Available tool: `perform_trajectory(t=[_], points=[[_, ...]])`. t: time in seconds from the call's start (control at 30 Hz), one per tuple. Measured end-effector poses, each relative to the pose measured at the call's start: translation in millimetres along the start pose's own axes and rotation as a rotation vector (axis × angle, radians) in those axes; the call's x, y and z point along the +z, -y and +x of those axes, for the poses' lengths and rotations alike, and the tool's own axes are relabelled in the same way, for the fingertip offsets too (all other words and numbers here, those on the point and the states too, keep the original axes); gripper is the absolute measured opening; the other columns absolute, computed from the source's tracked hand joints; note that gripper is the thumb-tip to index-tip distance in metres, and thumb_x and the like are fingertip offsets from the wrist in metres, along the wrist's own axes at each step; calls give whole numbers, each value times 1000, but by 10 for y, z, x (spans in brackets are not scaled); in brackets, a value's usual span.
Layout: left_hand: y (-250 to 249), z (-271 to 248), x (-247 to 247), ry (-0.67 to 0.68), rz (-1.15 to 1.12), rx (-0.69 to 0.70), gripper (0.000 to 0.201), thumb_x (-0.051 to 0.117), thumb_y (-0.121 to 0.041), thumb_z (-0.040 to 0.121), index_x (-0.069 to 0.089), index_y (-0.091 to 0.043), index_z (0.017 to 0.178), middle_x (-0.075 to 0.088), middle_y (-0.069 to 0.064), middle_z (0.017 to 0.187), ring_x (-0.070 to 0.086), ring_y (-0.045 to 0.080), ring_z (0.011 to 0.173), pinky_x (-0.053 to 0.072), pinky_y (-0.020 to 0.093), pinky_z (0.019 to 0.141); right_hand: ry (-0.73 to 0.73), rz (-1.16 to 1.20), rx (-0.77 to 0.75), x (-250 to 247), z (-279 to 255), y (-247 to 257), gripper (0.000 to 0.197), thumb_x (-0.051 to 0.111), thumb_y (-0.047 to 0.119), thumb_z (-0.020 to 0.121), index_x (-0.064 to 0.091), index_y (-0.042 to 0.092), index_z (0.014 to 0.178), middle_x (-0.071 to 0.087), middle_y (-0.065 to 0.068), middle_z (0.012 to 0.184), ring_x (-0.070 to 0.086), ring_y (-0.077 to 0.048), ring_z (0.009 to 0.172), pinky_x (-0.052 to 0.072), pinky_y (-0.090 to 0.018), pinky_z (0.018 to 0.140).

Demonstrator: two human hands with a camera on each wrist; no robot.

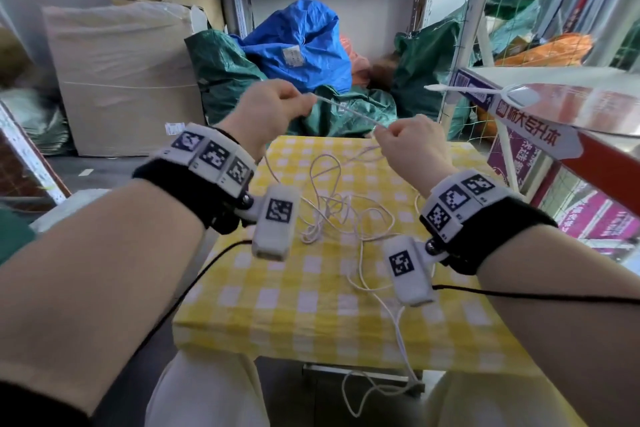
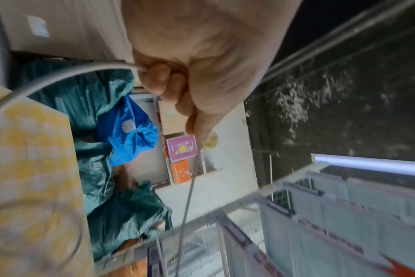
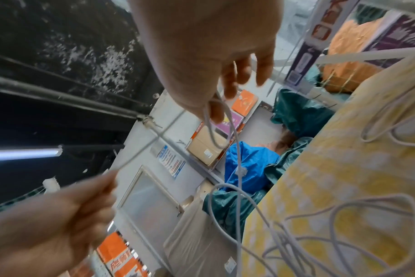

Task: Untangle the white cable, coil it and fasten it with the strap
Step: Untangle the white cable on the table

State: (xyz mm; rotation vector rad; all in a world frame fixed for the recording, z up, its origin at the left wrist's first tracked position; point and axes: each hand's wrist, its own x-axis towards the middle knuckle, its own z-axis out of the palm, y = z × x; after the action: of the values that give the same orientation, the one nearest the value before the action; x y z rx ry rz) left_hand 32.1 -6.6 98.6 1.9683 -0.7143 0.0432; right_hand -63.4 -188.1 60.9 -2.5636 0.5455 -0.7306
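A white cable [image 1: 332, 215] lies on a yellow-and-white checked tablecloth [image 1: 311, 315], near blue [image 1: 301, 42] and green sacks [image 1: 225, 73].

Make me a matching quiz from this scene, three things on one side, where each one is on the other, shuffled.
Things:
1. left hand
2. blue bag
3. white cable tangle

Places:
A. lying on the yellow checked table
B. pinching a taut stretch of cable, opposite the right hand
C. on the floor beyond the table

Pairs: 1-B, 2-C, 3-A

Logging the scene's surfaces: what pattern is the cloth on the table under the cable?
Yellow-and-white checks on the tablecloth, clearest in the head view.
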Motion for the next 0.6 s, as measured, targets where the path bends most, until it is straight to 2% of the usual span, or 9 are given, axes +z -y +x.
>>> perform_trajectory(t=[0.1,0.13,0.2,0.27,0.33,0.37,0.43,0.5,0.6], points=[[98,154,-250,-201,107,-8,24,62,-31,90,65,-9,80,49,4,67,42,12,60,33,15,48,59,-52,27,-42,91,-126,28,46,27,95,64,14,78,59,-10,90,48,-29,107,37,-38,90],[147,185,-306,-267,135,-28,24,63,-30,88,67,-7,85,51,7,71,45,16,66,35,19,52,71,-39,42,-43,111,-154,22,47,23,94,67,17,88,60,-10,97,51,-28,105,40,-37,89],[253,273,-398,-346,193,-121,30,62,-30,88,68,-1,91,52,12,76,45,22,74,37,30,62,66,38,102,-50,124,-182,20,49,12,90,66,23,88,63,-6,100,58,-24,91,47,-33,78],[370,336,-473,-318,362,-246,36,55,-30,92,67,2,103,59,19,91,54,30,86,41,37,74,81,249,170,-48,139,-204,24,49,4,88,65,21,82,69,-6,92,65,-21,76,56,-31,68],[486,362,-557,-302,429,-351,38,49,-26,95,61,3,116,60,23,117,56,36,111,41,33,77,110,475,253,-58,102,-185,17,49,6,93,65,12,93,70,-8,80,63,-18,56,58,-28,55],[517,343,-591,-291,460,-396,35,48,-23,96,60,3,117,59,22,119,54,36,115,40,31,73,113,542,279,-74,76,-170,15,49,9,95,64,8,98,69,-8,75,59,-15,49,57,-26,50],[543,266,-640,-218,593,-487,29,42,-17,99,61,2,109,57,20,102,55,35,113,38,32,72,120,631,294,-85,50,-145,15,51,12,96,63,5,100,68,-7,70,53,-12,41,56,-26,49],[566,255,-660,-175,737,-488,29,43,-15,98,61,3,113,57,18,101,56,35,110,37,32,74,144,701,286,-81,48,-88,16,50,12,96,64,5,97,67,-7,67,53,-12,40,58,-26,52],[480,264,-469,-61,715,-303,48,60,-22,86,51,-8,131,55,17,130,55,35,114,45,34,88,209,781,262,-67,35,60,17,49,11,95,65,6,94,66,-8,66,57,-14,45,57,-26,53]])
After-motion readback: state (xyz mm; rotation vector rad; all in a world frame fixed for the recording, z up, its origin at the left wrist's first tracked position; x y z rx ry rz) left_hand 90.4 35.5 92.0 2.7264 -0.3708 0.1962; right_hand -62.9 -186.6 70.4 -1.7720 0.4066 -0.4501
